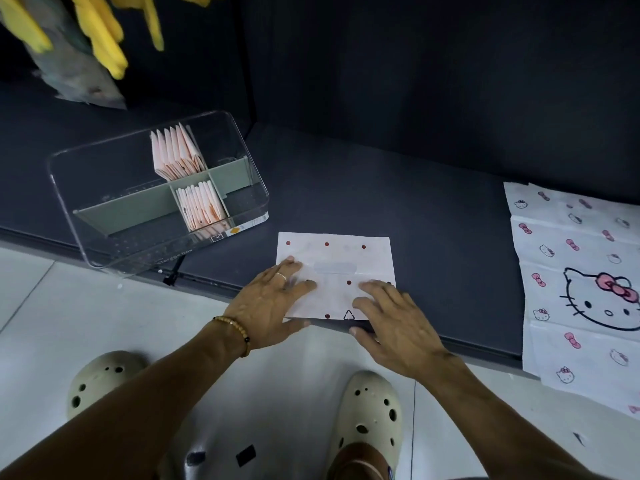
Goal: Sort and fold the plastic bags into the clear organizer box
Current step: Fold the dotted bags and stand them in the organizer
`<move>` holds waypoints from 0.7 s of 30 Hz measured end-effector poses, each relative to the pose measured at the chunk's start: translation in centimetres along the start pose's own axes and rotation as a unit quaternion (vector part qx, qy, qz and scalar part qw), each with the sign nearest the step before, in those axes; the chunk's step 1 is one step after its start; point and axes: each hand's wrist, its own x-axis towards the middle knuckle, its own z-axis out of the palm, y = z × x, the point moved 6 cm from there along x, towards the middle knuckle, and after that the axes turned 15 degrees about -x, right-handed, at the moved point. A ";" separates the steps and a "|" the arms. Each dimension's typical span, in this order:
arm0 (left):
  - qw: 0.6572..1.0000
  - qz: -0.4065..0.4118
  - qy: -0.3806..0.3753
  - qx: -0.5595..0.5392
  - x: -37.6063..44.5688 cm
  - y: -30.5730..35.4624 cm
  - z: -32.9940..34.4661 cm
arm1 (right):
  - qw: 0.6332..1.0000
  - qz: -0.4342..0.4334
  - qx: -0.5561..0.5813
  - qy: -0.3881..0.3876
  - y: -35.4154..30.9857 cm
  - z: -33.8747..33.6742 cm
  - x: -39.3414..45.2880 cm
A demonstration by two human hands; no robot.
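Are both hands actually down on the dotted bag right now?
Touching. The head view shows the left hand and right hand lying flat, fingers spread, on the dotted bag, overlapping its near half.

We see a dim scene: the dark surface (pixel 363 188) and back wall absorb most light. The pale floor (pixel 41 306) reads brightest. Faint glare marks the clear organizer box (pixel 104 252) rim. The yellow items (pixel 104 39) at upper left are motion-blurred. Wide-angle distortion bends the edges.
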 end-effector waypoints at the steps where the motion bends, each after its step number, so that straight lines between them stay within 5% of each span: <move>1: 1.000 0.003 -0.001 0.000 0.0 -0.1 -0.1 | 1.000 0.007 0.002 -0.003 -0.1 -0.1 0.2; 7: 0.990 0.000 0.054 -0.132 0.1 -0.5 -2.6 | 0.988 0.083 0.127 0.007 1.6 -1.2 2.0; 11: 0.968 -0.066 0.129 -0.203 0.5 -1.5 -4.2 | 0.936 0.239 0.257 0.016 5.7 -1.3 2.6; 16: 0.932 -0.133 0.259 -0.215 0.9 -2.4 -5.6 | 0.879 0.327 0.343 -0.059 7.9 0.5 4.2; 21: 0.933 -0.211 0.261 -0.131 2.3 -3.0 -5.8 | 0.874 0.373 0.302 -0.075 8.5 1.2 5.8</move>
